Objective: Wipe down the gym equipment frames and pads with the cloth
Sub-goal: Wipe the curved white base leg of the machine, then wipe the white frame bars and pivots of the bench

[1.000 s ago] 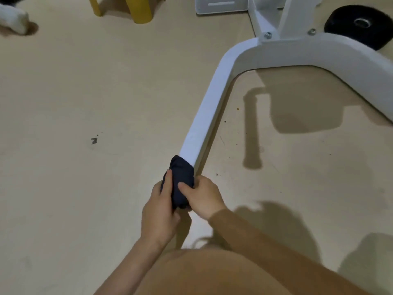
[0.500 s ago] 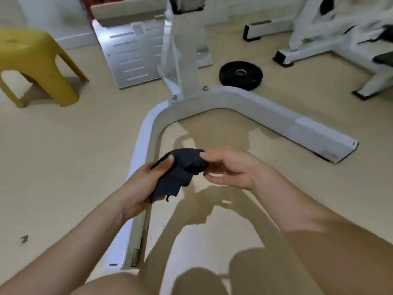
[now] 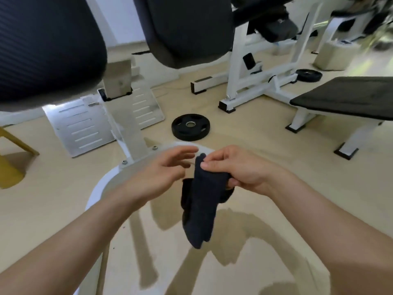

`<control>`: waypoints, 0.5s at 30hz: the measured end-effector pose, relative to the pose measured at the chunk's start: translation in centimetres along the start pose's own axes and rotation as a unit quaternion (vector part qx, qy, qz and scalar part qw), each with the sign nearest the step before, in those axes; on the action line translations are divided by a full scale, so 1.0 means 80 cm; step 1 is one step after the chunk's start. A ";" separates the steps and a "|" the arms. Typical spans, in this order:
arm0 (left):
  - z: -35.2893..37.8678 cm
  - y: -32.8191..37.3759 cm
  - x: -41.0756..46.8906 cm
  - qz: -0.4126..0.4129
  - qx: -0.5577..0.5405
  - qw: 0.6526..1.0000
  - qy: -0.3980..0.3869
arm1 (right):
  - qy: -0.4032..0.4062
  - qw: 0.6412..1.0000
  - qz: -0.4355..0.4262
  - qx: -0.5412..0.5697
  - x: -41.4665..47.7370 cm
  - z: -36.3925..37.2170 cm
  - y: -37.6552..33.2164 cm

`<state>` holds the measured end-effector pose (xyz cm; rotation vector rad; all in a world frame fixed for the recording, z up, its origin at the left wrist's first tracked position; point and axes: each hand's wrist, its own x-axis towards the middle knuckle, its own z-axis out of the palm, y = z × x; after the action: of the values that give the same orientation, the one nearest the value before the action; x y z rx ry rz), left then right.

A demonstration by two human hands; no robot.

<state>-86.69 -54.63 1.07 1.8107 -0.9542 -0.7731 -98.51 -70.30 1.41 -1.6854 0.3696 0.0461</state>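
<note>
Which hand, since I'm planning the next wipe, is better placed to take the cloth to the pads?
Right, probably: the right hand pinches the cloth; the left hand is open beside it, holding nothing.

A gym or weight room with a pale beige floor [image 3: 257, 133]. On it stand white-painted steel machine frames [image 3: 236, 60] with large black upholstered pads [image 3: 187, 28], a flat black padded bench [image 3: 344, 100], and a round black weight plate [image 3: 182, 134] lying flat.

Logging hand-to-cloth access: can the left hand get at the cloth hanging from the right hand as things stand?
Probably yes. The left hand is open close beside the cloth, which the right hand pinches near its top; nothing lies between them.
</note>
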 end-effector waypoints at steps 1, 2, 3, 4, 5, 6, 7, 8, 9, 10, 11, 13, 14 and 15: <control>0.013 0.014 0.012 0.016 -0.018 1.000 -0.007 | -0.010 1.000 0.002 0.000 -0.002 -0.013 -0.001; 0.025 0.027 0.022 0.032 -0.024 0.999 -0.012 | -0.007 1.000 0.003 0.003 -0.004 -0.026 -0.002; 0.034 0.039 0.031 0.041 -0.020 0.999 -0.005 | 0.003 1.000 0.003 0.012 -0.005 -0.039 -0.002; 0.042 0.050 0.042 0.046 -0.006 0.999 0.011 | 0.014 1.000 0.003 0.024 -0.006 -0.053 -0.004; 0.048 0.060 0.053 0.043 0.010 0.999 0.023 | 0.026 0.999 0.001 0.038 -0.008 -0.067 -0.007; 0.052 0.069 0.062 0.036 0.023 0.999 0.021 | 0.036 0.998 -0.003 0.051 -0.011 -0.080 -0.008; 0.057 0.079 0.072 0.031 0.042 0.999 0.009 | 0.045 0.998 -0.010 0.053 -0.013 -0.092 -0.010; 0.060 0.092 0.081 0.029 0.069 0.997 -0.004 | 0.054 0.997 -0.019 0.050 -0.019 -0.105 -0.013; 0.063 0.106 0.088 0.030 0.091 0.995 -0.014 | 0.064 0.996 -0.031 0.050 -0.026 -0.115 -0.016; 0.066 0.122 0.094 0.036 0.094 0.995 -0.018 | 0.072 0.995 -0.043 0.056 -0.034 -0.124 -0.020; 0.068 0.138 0.100 0.035 0.081 0.996 -0.017 | 0.078 0.994 -0.049 0.061 -0.042 -0.133 -0.024; 0.068 0.169 0.108 0.019 0.045 0.999 -0.010 | 0.102 0.991 -0.046 0.074 -0.062 -0.147 -0.032; 0.066 0.182 0.111 0.003 0.025 1.000 -0.007 | 0.129 0.987 -0.042 0.090 -0.073 -0.152 -0.037; 0.062 0.195 0.112 -0.021 -0.001 1.000 -0.006 | 0.163 0.980 -0.040 0.110 -0.082 -0.154 -0.043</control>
<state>-90.65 -68.80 12.55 1.8323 -0.9248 -0.8119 -106.06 -80.48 8.21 -1.4854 0.5316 -0.3250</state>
